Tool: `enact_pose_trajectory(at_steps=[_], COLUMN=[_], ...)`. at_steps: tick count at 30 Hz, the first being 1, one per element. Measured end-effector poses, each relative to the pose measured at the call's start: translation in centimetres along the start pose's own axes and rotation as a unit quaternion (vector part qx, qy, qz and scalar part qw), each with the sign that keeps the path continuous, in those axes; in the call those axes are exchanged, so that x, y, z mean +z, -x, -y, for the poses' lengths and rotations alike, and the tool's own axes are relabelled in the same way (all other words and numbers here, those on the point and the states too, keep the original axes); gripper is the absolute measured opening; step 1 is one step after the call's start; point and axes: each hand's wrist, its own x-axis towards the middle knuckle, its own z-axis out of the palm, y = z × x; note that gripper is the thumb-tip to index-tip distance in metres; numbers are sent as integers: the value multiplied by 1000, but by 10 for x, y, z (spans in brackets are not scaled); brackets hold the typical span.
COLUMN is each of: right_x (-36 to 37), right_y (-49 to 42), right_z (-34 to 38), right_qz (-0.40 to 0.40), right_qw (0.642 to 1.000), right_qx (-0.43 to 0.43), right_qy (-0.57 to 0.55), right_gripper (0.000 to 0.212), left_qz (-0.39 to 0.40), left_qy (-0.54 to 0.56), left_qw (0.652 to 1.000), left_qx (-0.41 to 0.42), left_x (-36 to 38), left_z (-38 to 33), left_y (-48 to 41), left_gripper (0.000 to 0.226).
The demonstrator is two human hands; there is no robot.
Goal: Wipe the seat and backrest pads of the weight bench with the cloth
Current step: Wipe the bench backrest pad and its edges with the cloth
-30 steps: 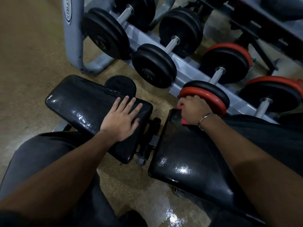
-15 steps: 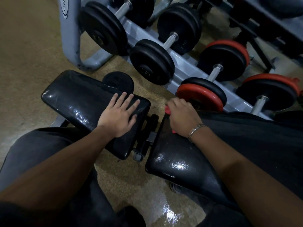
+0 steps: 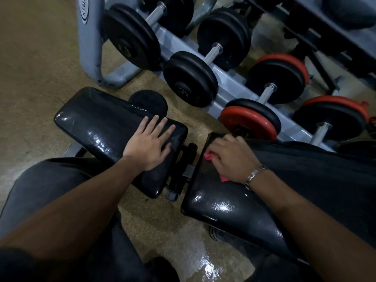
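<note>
The weight bench has two shiny black pads. On the smaller seat pad [image 3: 95, 123] at the left my left hand [image 3: 151, 143] rests flat with its fingers spread. The longer backrest pad [image 3: 234, 208] runs off to the lower right. My right hand [image 3: 232, 157] presses a red cloth [image 3: 208, 156] against that pad's near end, fingers curled over it. Only two small red bits of cloth show, one at my fingertips and one under my palm. A black hinge bracket [image 3: 183, 174] joins the two pads.
A grey dumbbell rack [image 3: 89, 47] stands just behind the bench, holding black dumbbells [image 3: 191, 78] and red-plated dumbbells [image 3: 250, 121] close to my right hand. A black round plate [image 3: 148, 100] lies on the floor behind the seat pad. My dark-trousered knee [image 3: 50, 190] is at lower left.
My right hand has slid the cloth from the backrest pad's far corner toward me along the pad's end. My left hand has stayed flat on the seat pad.
</note>
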Motion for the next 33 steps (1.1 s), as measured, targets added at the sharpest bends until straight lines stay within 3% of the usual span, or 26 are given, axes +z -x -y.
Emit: enact_pose_trajectory(at_steps=[3,8,13,18,23,26,29,33], right_x=[0,2,-8,-4,-5,7,8,6], right_y=[2,35,40,79,88,99,108,91], right_z=[2,7,13,47,54,75,74,75], right_qz=[-21,-14,-31,-13,-50,-55,-44,-55], right_qw=[996,1000,994,999,995,998,998,998], right_qx=[68,15,88,-28,82,25,-43,24], right_qy=[47,8,56,-21,15,4,-5,17], right_gripper=[31,29,32,30,28,33,22,22], left_qz=[1,-3,-4,-3,-4,-3,-3,-1], left_qy=[3,9,10,12,10,10,7,6], left_qw=[1000,1000,1000,1000,1000,1000,1000,1000], left_qx=[0,3,3,3,4,3,3,3], left_x=[-1,-2,-2,-2,-2,-2,-2,-2], left_z=[0,0,1,0,1,0,0,1], left_y=[0,1,1,2,2,2,2,1], left_gripper=[65,65,65,65,65,64,64,65])
